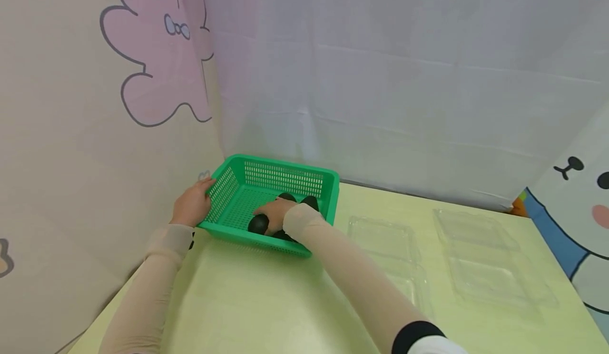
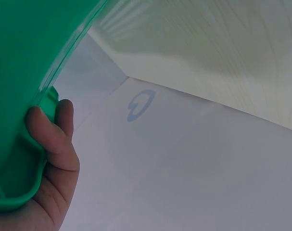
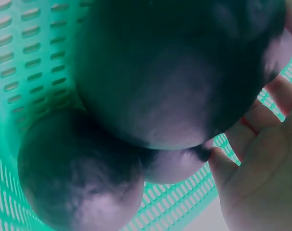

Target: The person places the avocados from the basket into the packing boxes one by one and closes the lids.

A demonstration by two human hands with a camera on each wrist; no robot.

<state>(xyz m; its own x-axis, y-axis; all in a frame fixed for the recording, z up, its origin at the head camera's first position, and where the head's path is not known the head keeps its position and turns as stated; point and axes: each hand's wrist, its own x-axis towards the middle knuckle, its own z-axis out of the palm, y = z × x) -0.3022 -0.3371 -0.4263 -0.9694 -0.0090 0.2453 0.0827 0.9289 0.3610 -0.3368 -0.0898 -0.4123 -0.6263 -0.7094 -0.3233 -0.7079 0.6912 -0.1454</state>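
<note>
A green plastic basket (image 1: 285,171) with slotted sides sits at the far left of the table, looking slightly tilted. My left hand (image 1: 192,203) grips its left rim, and the thumb (image 2: 45,132) lies over the edge in the left wrist view. Several dark, smooth, rounded fruits lie in the basket's right half. My right hand (image 1: 276,214) reaches in among them, its fingers curled around one dark egg-shaped fruit (image 1: 258,224). In the right wrist view a big dark fruit (image 3: 174,82) fills the middle and hides part of the fingers; another dark fruit (image 3: 81,173) lies beside it.
Clear plastic trays (image 1: 380,238) lie on the pale yellow table (image 1: 266,301) at the right, with more clear trays (image 1: 485,259) farther right. A printed cloth wall (image 1: 95,158) stands close on the left, and a white curtain (image 1: 380,95) hangs behind the basket.
</note>
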